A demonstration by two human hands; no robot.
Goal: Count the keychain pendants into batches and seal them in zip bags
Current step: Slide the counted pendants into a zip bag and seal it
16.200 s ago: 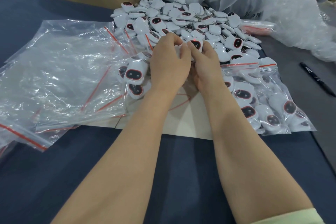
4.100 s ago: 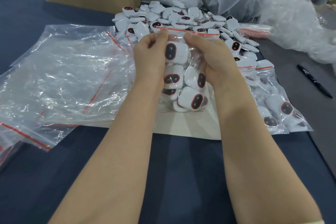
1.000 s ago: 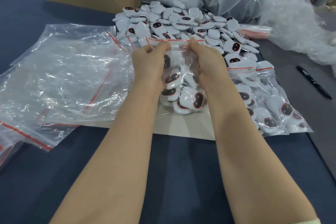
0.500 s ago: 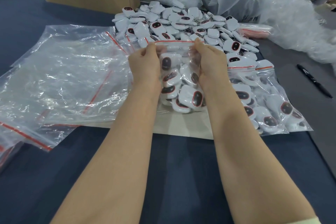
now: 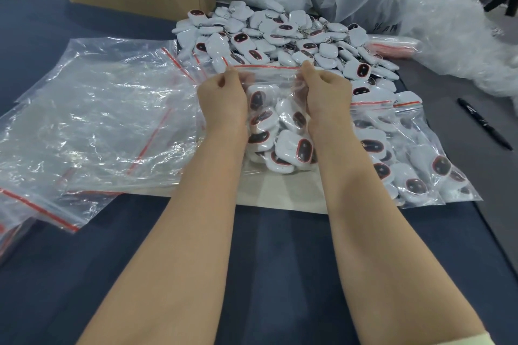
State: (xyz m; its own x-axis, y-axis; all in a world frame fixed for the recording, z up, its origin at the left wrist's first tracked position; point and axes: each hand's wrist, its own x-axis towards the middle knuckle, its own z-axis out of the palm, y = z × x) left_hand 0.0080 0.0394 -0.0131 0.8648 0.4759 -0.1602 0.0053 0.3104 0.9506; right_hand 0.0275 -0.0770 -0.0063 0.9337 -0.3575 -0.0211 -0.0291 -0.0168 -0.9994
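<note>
On the table (image 5: 280,246) we pinch the bag (image 5: 270,80) top, left hand (image 5: 221,98) and right hand (image 5: 328,95) now wider apart: sealing seems close.

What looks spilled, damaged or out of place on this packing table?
Nothing stands out. The left hand and right hand pinch the zip bag by its top corners, its pendants all inside; the loose pendant heap sits together behind it.

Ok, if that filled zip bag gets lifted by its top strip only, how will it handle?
Probably floppy: the zip bag has thin film that wrinkles between the left hand and right hand. Likely bottom-heavy, since the pendants crowd its lower part. The glossy film may slip, so pinch firmly.
</note>
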